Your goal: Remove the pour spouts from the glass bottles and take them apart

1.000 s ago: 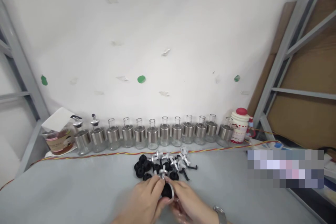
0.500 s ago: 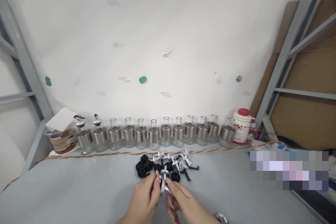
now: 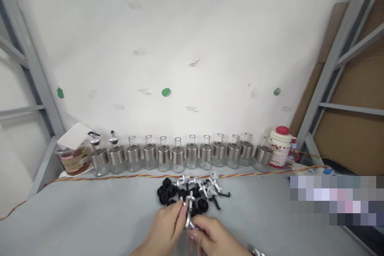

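Observation:
A small silver pourer spout (image 3: 188, 221) is held between my two hands near the bottom centre of the head view. My left hand (image 3: 165, 222) pinches its left side between thumb and fingers. The fingers of my right hand (image 3: 214, 233) are closed at its lower right end, and they hide part of it. Just beyond the fingertips lies a loose pile: round black stoppers (image 3: 164, 198), more silver spout parts (image 3: 211, 191) and thin black levers (image 3: 216, 203). One silver spout part (image 3: 191, 199) stands upright right behind my hands.
Along the wall runs a row of glass bottles (image 3: 178, 155) with metal bands; the two leftmost carry pourer tops (image 3: 113, 138). A twisted red-yellow wire (image 3: 135, 176) lies in front of them. A plastic tub (image 3: 73, 162) stands left, a red-lidded jar (image 3: 281, 148) right.
My right hand has shifted its fingers lower on the spout, which has turned between my hands. The whole view has shifted slightly, while the pile and bottles stay in place.

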### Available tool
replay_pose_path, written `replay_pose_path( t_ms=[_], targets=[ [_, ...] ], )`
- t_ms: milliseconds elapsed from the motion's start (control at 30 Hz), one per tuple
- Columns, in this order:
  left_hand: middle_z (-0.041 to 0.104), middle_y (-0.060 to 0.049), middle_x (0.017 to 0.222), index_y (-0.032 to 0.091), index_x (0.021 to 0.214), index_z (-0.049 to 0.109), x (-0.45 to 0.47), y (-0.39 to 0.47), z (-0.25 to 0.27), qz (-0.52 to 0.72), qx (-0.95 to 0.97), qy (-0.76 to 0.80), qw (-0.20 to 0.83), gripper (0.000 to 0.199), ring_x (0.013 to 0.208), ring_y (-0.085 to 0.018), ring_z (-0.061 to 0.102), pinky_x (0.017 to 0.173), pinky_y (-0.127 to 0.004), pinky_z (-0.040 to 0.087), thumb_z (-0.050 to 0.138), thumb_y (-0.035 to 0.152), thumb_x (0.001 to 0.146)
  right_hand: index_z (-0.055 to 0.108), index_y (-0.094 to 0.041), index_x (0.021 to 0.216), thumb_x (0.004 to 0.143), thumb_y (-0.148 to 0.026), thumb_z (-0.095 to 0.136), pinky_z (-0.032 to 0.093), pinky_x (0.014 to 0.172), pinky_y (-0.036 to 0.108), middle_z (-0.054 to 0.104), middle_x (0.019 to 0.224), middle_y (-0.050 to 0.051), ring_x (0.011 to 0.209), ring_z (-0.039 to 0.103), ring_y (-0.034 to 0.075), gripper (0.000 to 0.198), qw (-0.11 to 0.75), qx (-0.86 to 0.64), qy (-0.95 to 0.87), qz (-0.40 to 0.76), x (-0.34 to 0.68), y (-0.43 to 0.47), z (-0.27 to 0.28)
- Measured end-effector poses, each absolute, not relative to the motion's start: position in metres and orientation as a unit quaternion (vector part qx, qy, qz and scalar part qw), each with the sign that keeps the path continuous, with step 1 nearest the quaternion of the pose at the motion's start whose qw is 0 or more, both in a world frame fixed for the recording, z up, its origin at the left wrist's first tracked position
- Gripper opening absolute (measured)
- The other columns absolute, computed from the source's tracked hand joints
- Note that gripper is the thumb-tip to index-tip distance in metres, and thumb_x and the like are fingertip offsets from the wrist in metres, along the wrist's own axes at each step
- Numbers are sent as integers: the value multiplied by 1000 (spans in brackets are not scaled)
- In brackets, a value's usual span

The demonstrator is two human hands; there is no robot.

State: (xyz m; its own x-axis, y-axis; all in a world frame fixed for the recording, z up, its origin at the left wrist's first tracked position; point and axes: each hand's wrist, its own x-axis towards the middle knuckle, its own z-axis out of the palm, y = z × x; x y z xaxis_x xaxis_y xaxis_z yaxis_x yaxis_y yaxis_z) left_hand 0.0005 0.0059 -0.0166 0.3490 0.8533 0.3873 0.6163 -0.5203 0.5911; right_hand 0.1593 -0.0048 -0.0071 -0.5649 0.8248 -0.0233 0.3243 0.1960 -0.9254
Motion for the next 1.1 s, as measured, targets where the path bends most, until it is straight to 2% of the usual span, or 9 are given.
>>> replay_pose_path(
  t_ms=[100,200,367,500,600,733,867,967,1100],
  targets=[
    [58,-2,61,17,70,54,3,9,-19,334,786,493,165,42,55,-12,52,54,-19,37,20,35,89,45,-17,67,82,-22,37,39,51,18,52,60,-1,55,53,12,18,231,-412,-778,414,161,-6,-2],
    [59,-2,61,17,68,55,5,10,-19,327,767,520,185,47,56,-12,53,56,-20,38,18,37,89,50,-17,69,82,-17,40,39,58,21,60,68,3,64,57,15,16,203,-435,-834,274,162,-9,5],
    [59,-3,59,17,70,59,9,9,-21,334,741,542,215,52,54,-14,54,55,-21,40,16,40,88,56,-16,76,80,-13,46,35,56,24,64,73,5,66,58,18,11,134,-430,-891,61,163,-11,6],
    [58,-3,54,16,67,59,13,9,-20,337,724,564,210,52,49,-13,51,50,-21,38,16,38,88,57,-15,80,79,-11,47,33,56,25,64,74,6,64,58,18,10,111,-397,-911,-11,165,-11,7],
    [55,-2,50,16,61,56,14,9,-18,329,728,570,192,54,47,-13,51,49,-21,37,16,38,89,56,-16,74,80,-15,45,33,55,24,63,71,5,62,56,16,12,143,-408,-899,74,169,-11,14],
    [56,-2,51,17,61,55,9,7,-20,328,790,506,113,54,47,-12,52,48,-20,37,12,33,90,46,-17,59,81,-28,43,31,45,18,50,51,-2,47,47,9,25,193,-411,-807,377,172,-11,17],
    [56,-2,50,17,67,54,1,6,-21,360,835,417,1,48,43,-11,51,45,-20,36,13,25,90,47,-15,53,71,-39,50,27,36,16,45,42,-4,35,39,5,31,238,-387,-621,638,167,-6,6],
    [55,-1,48,17,66,52,-5,8,-15,391,832,390,-57,43,41,-11,51,45,-20,37,16,20,89,53,-11,49,67,-37,52,22,31,15,44,36,-3,30,38,4,32,256,-361,-529,724,161,-1,-2],
    [54,-1,46,16,66,53,-7,12,-9,388,831,389,-91,41,39,-10,51,43,-18,37,19,17,88,51,-12,48,66,-41,53,24,30,15,44,37,-3,28,39,4,34,269,-353,-529,723,156,2,-4]
  ],
)
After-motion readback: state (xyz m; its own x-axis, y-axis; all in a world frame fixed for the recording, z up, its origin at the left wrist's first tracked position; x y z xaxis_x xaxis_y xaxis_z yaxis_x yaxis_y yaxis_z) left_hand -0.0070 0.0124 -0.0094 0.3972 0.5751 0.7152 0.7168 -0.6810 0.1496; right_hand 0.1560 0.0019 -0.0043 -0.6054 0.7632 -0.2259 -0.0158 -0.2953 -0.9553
